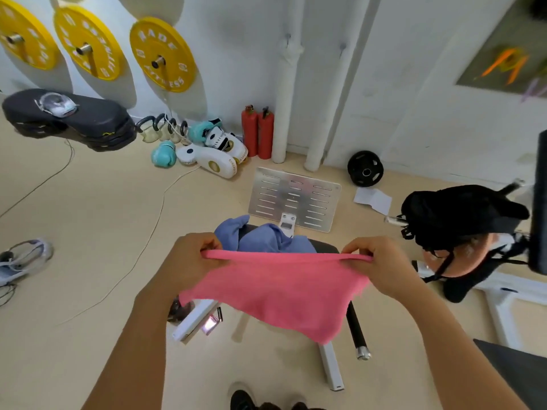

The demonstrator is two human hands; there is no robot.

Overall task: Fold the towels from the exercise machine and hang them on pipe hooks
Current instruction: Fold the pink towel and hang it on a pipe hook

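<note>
A pink towel [275, 291] hangs stretched in the air between my hands, its top edge taut and its lower part drooping. My left hand [192, 258] pinches the towel's top left corner. My right hand [381, 261] pinches the top right corner. Behind the pink towel a blue towel [266, 236] lies crumpled on the dark seat of the exercise machine [325, 247]. Two white vertical pipes [288, 93] run down the wall ahead, each with a small hook [287, 39] near the top.
The machine's metal footplate [293, 198] stands beyond the seat, its white frame [331, 368] below. A black backpack [455, 214] sits at the right. Red extinguishers [257, 134], boxing gloves [207, 149], kettlebells and yellow weight plates [162, 54] line the wall. Cables cross the floor at left.
</note>
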